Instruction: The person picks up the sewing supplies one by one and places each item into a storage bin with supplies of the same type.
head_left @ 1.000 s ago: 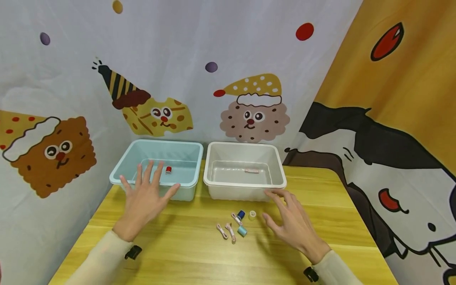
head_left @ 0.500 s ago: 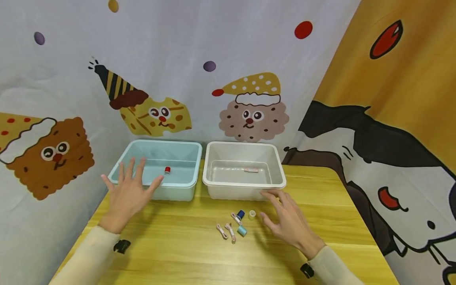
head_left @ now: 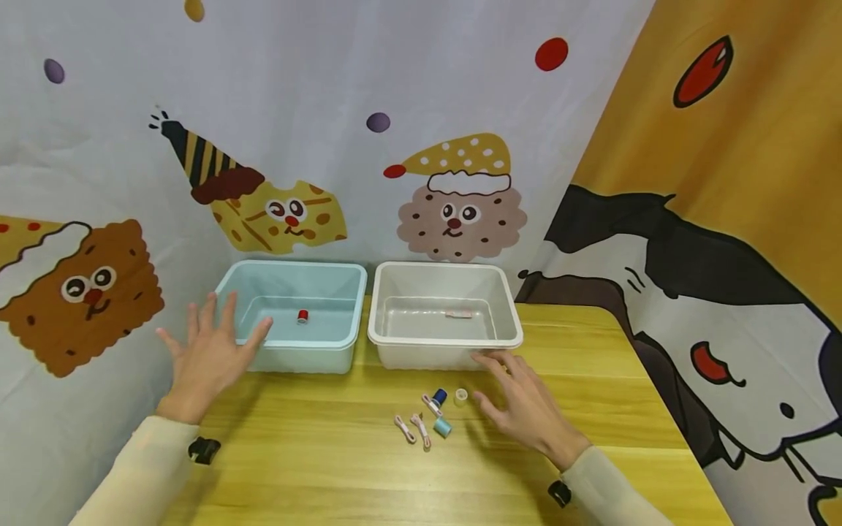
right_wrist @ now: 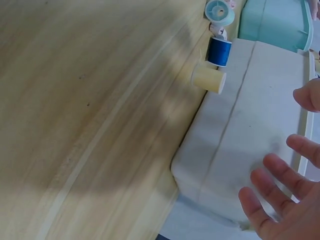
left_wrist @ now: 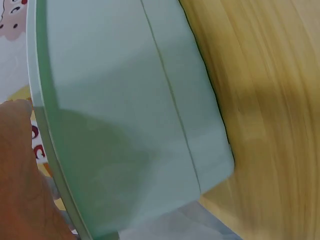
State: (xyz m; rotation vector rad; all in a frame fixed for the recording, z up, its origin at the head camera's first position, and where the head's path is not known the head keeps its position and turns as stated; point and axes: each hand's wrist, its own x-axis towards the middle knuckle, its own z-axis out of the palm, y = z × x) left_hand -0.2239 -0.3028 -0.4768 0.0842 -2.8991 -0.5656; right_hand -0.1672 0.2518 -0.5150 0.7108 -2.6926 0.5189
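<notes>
My left hand, fingers spread, hovers by the left front corner of the light blue bin and holds nothing. Inside that bin lies a red thread spool. On the right, my right hand is held with loosely bent fingers in front of the white bin; it too holds nothing. Left of it on the table are a cream spool, a dark blue thread spool and a light blue thread spool. Three pale pink bundled cords lie among and beside them.
A pale pink strip lies on the white bin's floor. Both bins stand side by side at the back of the wooden table. A printed cartoon curtain hangs close behind and along both sides.
My left hand has moved left, away from over the light blue bin's middle. The right hand stays almost in place. The whole view has shifted slightly; spools and cords lie as before.
</notes>
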